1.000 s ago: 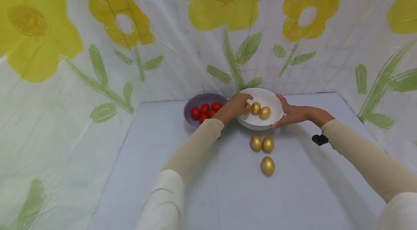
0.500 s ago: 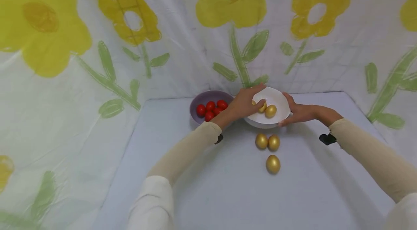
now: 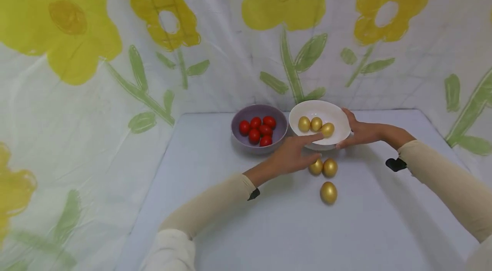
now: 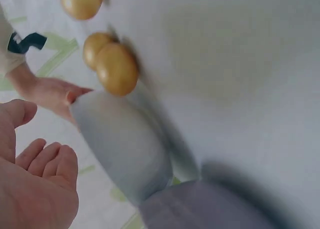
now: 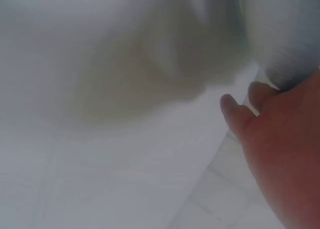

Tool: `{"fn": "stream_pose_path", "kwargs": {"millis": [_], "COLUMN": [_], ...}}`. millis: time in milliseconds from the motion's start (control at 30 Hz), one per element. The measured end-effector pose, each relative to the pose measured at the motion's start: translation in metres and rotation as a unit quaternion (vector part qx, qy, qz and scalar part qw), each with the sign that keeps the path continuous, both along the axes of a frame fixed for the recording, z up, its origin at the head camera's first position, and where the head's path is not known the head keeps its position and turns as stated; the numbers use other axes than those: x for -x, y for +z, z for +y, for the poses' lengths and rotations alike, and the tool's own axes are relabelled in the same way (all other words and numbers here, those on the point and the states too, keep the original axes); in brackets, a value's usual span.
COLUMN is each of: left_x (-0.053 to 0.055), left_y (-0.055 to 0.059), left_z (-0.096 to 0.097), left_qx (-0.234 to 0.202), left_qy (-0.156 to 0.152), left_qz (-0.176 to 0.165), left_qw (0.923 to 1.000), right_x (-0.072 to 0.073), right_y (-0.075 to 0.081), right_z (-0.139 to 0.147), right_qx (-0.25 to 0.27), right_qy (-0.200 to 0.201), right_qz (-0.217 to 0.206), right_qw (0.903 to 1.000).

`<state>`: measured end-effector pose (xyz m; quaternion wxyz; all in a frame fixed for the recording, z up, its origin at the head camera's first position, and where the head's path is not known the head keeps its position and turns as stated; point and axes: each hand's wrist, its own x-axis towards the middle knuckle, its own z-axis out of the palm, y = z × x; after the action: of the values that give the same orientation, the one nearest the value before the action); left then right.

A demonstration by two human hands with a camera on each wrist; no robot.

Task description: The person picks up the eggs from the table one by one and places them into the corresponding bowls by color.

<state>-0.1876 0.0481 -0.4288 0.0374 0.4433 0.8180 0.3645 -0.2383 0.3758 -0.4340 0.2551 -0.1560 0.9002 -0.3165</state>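
Observation:
In the head view a white bowl (image 3: pixel 340 119) holds three golden eggs (image 3: pixel 316 124). My right hand (image 3: pixel 363 132) grips its right side, thumb and fingers at the rim; the right wrist view shows the hand (image 5: pixel 285 154) against the bowl's outer wall (image 5: pixel 287 34). My left hand (image 3: pixel 294 156) is in front of the bowl, over the table, its fingers extended and nothing in them. Its lower fingers reach the left one of two golden eggs (image 3: pixel 329 168) lying side by side; whether they touch it I cannot tell. A third golden egg (image 3: pixel 328 193) lies nearer to me.
A purple bowl (image 3: pixel 239 141) with several red eggs (image 3: pixel 254 136) stands left of the white bowl, close beside it. The white table (image 3: pixel 292 228) ends at the back against a hanging sheet (image 3: pixel 226 70) painted with yellow flowers.
My left hand has left the inside of the white bowl and come down towards the loose eggs, away from the egg at its fingertips. My right hand keeps its grip. The head view has shifted.

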Motion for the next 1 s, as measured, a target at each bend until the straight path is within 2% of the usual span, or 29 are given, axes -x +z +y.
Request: {"fn": "stream_pose_path", "kwargs": {"millis": [67,167,367,500,667,800,1000], "left_x": [-0.006,-0.012,-0.017,-0.019,-0.015,-0.01,-0.007], "left_y": [-0.009,-0.018,-0.024,-0.029,-0.036,-0.043,-0.051], "left_z": [-0.002,-0.002,0.001,0.002,0.006,0.012,0.019], "left_qx": [0.011,0.021,0.005,0.029,0.082,0.094,0.101], "left_qy": [-0.004,-0.01,-0.011,-0.005,0.001,0.0,0.005], "left_qz": [-0.015,-0.02,-0.016,-0.033,-0.011,-0.008,-0.022], "left_qw": [0.9998,0.9995,0.9998,0.999,0.9966,0.9955,0.9947], "right_x": [0.0,0.0,-0.002,-0.003,-0.002,-0.003,-0.002], "right_y": [0.001,0.003,0.005,0.004,0.001,0.001,-0.002], "right_z": [0.001,0.002,-0.001,-0.002,0.0,0.001,0.001], "right_qx": [0.001,-0.003,-0.002,0.005,0.004,0.0,0.002], "right_qy": [0.001,-0.001,-0.003,-0.001,-0.007,-0.01,-0.009], "right_qz": [0.0,0.003,0.004,0.005,0.006,0.005,0.001], "right_qw": [1.0,1.0,1.0,1.0,1.0,0.9999,1.0]}}
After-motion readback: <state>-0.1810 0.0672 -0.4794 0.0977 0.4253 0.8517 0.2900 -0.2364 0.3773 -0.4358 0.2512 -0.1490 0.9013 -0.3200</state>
